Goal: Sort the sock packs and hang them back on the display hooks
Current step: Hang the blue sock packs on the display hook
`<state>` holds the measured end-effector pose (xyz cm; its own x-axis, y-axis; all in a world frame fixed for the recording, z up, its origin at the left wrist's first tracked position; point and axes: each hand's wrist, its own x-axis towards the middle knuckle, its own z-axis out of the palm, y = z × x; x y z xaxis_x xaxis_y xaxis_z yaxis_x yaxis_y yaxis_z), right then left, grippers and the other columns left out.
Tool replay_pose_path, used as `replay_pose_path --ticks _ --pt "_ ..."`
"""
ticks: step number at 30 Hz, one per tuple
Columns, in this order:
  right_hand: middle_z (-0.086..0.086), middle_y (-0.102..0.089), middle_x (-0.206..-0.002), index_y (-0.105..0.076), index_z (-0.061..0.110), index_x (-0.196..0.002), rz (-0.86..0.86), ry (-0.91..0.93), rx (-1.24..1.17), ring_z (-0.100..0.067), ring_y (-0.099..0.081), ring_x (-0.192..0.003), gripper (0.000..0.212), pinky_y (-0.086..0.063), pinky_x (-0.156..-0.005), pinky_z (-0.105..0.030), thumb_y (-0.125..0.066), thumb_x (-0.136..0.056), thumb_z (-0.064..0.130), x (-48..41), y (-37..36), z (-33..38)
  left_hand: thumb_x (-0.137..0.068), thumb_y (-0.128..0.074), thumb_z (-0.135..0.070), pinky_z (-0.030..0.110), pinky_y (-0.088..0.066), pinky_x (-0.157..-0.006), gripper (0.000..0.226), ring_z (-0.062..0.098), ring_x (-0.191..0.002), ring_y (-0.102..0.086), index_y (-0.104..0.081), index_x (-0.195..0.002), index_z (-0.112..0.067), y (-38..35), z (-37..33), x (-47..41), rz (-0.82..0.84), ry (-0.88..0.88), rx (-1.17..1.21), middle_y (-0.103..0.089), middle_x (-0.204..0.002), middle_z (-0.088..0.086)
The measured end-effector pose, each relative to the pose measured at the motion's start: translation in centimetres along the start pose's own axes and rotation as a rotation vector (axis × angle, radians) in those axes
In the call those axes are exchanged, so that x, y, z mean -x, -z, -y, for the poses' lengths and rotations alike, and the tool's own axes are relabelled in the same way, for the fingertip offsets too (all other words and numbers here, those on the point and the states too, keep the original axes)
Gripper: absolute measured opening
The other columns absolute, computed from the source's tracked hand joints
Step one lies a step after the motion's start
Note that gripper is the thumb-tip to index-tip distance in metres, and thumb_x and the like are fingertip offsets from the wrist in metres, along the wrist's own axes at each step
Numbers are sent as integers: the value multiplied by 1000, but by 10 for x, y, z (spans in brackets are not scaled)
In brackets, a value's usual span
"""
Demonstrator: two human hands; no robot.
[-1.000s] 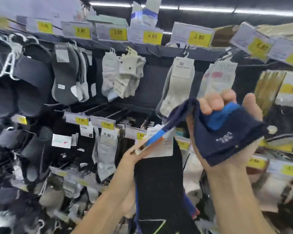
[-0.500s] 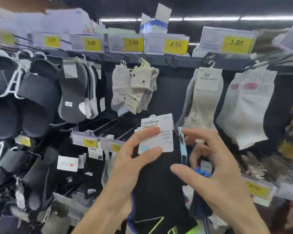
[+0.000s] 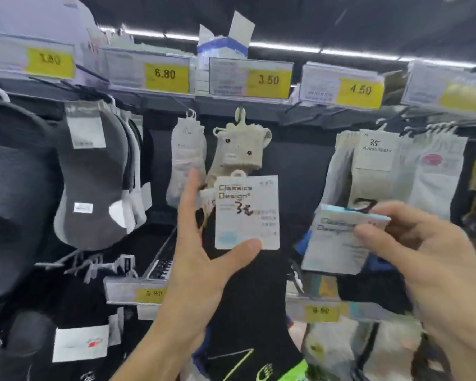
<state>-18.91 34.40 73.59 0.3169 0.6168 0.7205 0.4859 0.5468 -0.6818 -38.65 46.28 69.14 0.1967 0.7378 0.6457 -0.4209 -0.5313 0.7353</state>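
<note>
In front of the display rack's (image 3: 294, 166) middle, the left hand (image 3: 204, 273) pinches the black sock pack (image 3: 248, 303) by its header card (image 3: 246, 215), thumb on the card's lower edge, so the pack hangs upright with its hanger loop (image 3: 238, 174) uppermost. Beside it the right hand (image 3: 426, 259) pinches a second pack (image 3: 337, 244) by its tilted card. The bare display hooks (image 3: 304, 116) under the upper shelf (image 3: 160, 101) edge lie above and right of that loop, so a lift looks needed.

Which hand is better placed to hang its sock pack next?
Likely left: the left hand holds its black sock pack upright, hanger loop free on top; the right hand holds a tilted pack lower.
</note>
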Motion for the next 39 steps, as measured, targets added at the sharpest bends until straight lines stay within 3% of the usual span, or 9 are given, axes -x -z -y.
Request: replay_pose_path --ticks 3,9,14,16,19,22,26,32,39 --pt "4 -78 -80 -73 32 -86 0 24 -25 -10 -75 -71 40 -59 -61 -23 -81 -59 61 -2 10 23 -54 -94 -28 13 -50 -84 112 -18 -112 -54 -28 -135 -70 13 5 -9 9 35 -30 -54 -118 -49" --pt "-3 -78 -83 -74 28 -87 161 -25 -107 -14 -75 -73 38 -58 -62 -22 -87 -60 51 -12 -39 29 -52 -91 -28 8 -53 -75 63 -5 -96 -69 -64 -106 -48 7 5 -16 100 125 27 -75 -103 -22" --pt "3 -78 -83 -71 30 -83 -28 -31 -4 -9 -73 -71 23 -50 -53 -13 -73 -65 43 -14 -72 14 -100 -43 -3 33 -39 -104 45 -2 -108 -65 -43 -145 -6 13 -11 -20 259 126 87 -53 -145 12" --pt "4 -77 -82 -70 29 -85 -76 -28 3 -9 -73 -71 24 -53 -56 -15 -74 -65 42 -13 -76 11 -106 -26 1 31 -28 -108 43 22 -138 -44 -28 -149 7 22 -5 -26 76 213 194 -34 -155 24" --pt "6 -76 -80 -68 31 -83 -120 -15 67 -14 -72 -69 27 -57 -56 -21 -77 -63 48 -12 -82 9 -104 -32 0 29 -34 -102 41 25 -129 -49 -39 -144 4 15 -7 -19 110 233 245 -49 -147 20" --pt "1 -73 -82 -65 35 -86 -169 10 77 -21 -70 -71 28 -58 -58 -26 -81 -68 50 -10 -88 5 -80 -62 -33 30 -52 -88 33 9 -100 -70 -69 -112 -34 -11 -20 -27 156 389 303 -77 -107 -6" --pt "-7 -69 -83 -61 41 -100 -201 25 38 -27 -67 -77 35 -57 -68 -36 -75 -69 51 -10 -94 -3 -62 -78 -51 24 -60 -71 38 17 -99 -74 -75 -98 -40 0 9 -28 198 294 379 -78 -106 -1" --pt "4 -61 -81 -64 43 -107 -179 111 133 -2 -60 -70 33 -49 -58 -16 -79 -78 37 -10 -93 0 -60 -86 -22 28 -60 -73 51 26 -96 -75 -72 -109 -23 4 14 -31 239 143 344 -77 -104 10" --pt "12 -68 -92 -72 34 -92 5 245 330 -6 -62 -81 13 -45 -66 -13 -75 -82 26 -26 -81 23 -61 -86 -25 27 -61 -74 47 21 -95 -75 -73 -106 -31 7 17 -30 272 82 253 -78 -102 3"
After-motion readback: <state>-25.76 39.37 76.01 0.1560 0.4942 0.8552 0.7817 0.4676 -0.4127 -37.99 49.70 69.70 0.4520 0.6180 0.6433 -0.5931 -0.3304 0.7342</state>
